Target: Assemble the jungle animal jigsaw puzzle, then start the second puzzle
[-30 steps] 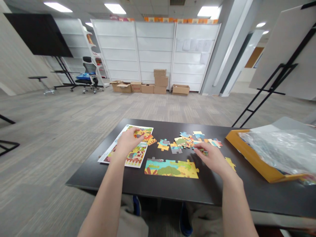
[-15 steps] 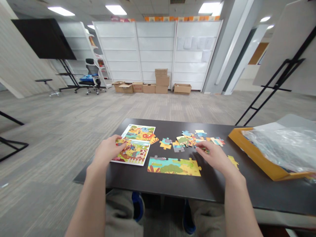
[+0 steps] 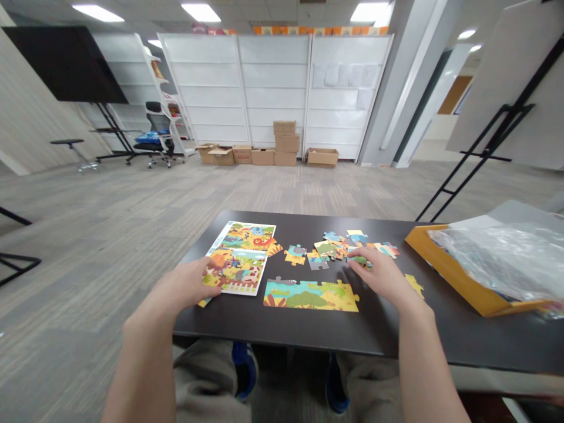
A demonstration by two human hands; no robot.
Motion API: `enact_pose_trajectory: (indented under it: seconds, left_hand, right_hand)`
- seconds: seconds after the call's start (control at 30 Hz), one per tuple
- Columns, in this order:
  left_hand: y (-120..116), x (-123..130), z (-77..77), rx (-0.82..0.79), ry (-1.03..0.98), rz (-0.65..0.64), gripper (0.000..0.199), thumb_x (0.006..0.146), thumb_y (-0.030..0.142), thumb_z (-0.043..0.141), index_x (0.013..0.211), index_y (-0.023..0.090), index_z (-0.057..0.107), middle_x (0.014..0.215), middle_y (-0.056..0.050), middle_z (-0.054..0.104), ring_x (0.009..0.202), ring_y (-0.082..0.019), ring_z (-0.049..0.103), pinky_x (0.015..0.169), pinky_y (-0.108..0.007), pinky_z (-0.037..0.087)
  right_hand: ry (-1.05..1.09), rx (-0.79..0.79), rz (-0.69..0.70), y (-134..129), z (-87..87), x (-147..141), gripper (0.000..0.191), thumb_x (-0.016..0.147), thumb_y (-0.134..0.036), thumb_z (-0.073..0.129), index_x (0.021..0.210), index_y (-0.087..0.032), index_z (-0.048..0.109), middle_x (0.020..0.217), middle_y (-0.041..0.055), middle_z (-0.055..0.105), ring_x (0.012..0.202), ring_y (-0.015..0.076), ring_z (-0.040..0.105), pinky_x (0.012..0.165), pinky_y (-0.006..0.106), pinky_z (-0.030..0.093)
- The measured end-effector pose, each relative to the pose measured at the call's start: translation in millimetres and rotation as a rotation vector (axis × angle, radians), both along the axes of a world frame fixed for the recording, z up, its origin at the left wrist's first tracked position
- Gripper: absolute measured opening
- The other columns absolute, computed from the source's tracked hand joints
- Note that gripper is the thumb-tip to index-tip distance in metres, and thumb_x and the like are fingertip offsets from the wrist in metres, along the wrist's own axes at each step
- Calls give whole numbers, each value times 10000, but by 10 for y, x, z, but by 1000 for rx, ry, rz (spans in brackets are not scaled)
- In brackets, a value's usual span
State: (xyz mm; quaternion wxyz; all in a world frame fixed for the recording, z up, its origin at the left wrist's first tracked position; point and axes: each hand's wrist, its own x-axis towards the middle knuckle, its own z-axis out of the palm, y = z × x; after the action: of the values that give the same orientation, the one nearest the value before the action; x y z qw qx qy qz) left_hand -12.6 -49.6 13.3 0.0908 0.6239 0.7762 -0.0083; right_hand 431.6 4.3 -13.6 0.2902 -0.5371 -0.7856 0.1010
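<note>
My left hand [image 3: 190,283] rests at the lower left edge of a colourful picture sheet [image 3: 242,271], with thumb and fingers apart and a bit of yellow piece [image 3: 204,302] showing beneath it. My right hand [image 3: 374,271] is at the right end of a pile of loose puzzle pieces [image 3: 326,249], its fingers curled over a greenish piece [image 3: 362,260]. Between my hands and nearer to me lies a joined strip of puzzle [image 3: 311,295] with green crocodiles. A single piece [image 3: 295,254] lies between the sheet and the pile.
An orange-yellow box [image 3: 458,279] holding clear plastic wrap [image 3: 489,258] stands on the right of the dark table [image 3: 379,338]. A yellow piece [image 3: 414,285] lies between my right wrist and the box. Cardboard boxes [image 3: 286,143] stand by the far shelves.
My left hand has moved down and toward me along the sheet, and a yellow piece now shows under it. My right hand has barely shifted. The view has turned slightly.
</note>
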Motion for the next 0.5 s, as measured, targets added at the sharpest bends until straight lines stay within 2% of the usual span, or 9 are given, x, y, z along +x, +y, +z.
enact_pose_trajectory:
  seconds: [0.13, 0.23, 0.33, 0.43, 0.5]
  left_hand:
    - [33, 193, 121, 32, 49, -37, 579, 751, 510, 672, 1252, 222, 661, 1231, -128, 732, 1091, -366, 690, 862, -402, 534]
    - [59, 495, 171, 103, -19, -227, 479, 890, 473, 557, 1269, 191, 635, 1313, -133, 687, 1175, -330, 654, 977, -414, 503]
    - [76, 903, 146, 152, -157, -418, 399, 932, 362, 559, 1285, 187, 624, 1342, -121, 666, 1242, -284, 618, 1053, -390, 469]
    - [90, 1315, 91, 163, -223, -588, 328, 931, 363, 628, 1199, 178, 666, 1244, -108, 690, 1186, -277, 633, 1020, -382, 497]
    - [111, 1545, 58, 191, -229, -663, 296, 938, 381, 639, 1161, 190, 679, 1220, -94, 686, 1184, -281, 620, 987, -388, 517]
  right_hand:
    - [-63, 33, -8, 35, 103, -36, 181, 918, -313, 576, 947, -219, 728, 1053, 90, 755, 999, 269, 707, 903, 390, 531]
    - [-145, 23, -31, 181, 216, -109, 191, 931, -291, 567, 966, -211, 737, 1074, 98, 748, 1022, 262, 698, 926, 370, 509]
    - [-260, -52, -13, 418, 302, -241, 207, 906, -290, 617, 1034, -200, 752, 1121, 119, 732, 1056, 274, 684, 947, 362, 497]
    - [-351, -189, 83, 640, 298, -369, 397, 775, -336, 787, 1147, -203, 747, 1230, 136, 694, 1122, 312, 659, 980, 384, 494]
    - [-377, -265, 156, 740, 240, -407, 534, 687, -303, 855, 1198, -208, 734, 1276, 133, 675, 1157, 316, 645, 1003, 383, 489]
